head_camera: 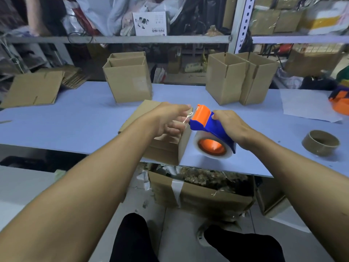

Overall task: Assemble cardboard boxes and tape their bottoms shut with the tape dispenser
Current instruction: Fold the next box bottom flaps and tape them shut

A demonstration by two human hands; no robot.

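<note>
Right hand (229,127) grips the light, rigid tape dispenser (209,132) by its handle; left hand (172,120) pinches the flimsy, sticky tape end (187,118) (clear film) over the cardboard box (166,146)

Bench (75,118), pale blue, carrying a loose paper sheet (306,104) at far right and an empty brown tape core (320,142) nearer the front edge. Behind: metal shelving (147,39) crowded with plastic bags (105,12) and a white printed carton (149,23).
</note>
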